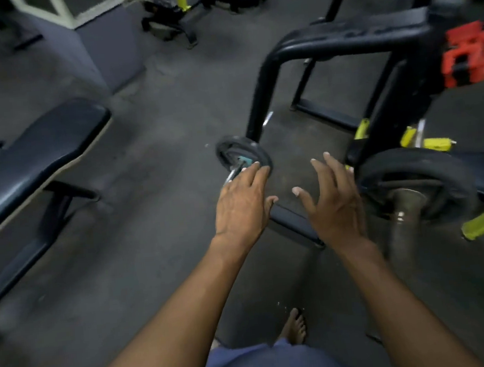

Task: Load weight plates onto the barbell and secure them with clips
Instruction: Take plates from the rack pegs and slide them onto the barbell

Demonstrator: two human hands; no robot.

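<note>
Here, left hand [241, 205]: palm down, fingers stretched out and loosely together, holding nothing; the fingertips overlap the near rim of the small plate, though contact cannot be told through the blur.
Right hand [334, 201]: spread wide, thumb out to the side, fingers straight, gripping nothing; it hovers just beside the large plate.
Small plate [239, 154]: a round black disc with a matte rubbery look and a teal patch near its centre, set low by the foot of the rack; a short shiny metal piece shows at its hub.
Large plate [410, 181]: a thick black disc with a dull rounded rim, already on the barbell sleeve to the right of the hands.
Barbell sleeve [403, 222]: a grey metal cylinder, worn and smudged, sticking out through the large plate toward the camera.
Rack [339, 43]: black tubular steel with rounded bends, yellow-green parts lower down.
Red block [468, 53]: chunky, plastic-looking, blurred, on the rack at right.
Bench [36, 154]: long dark padded top with a smooth sheen, at left.
Floor [151, 162]: grey, scuffed, matte.
</note>
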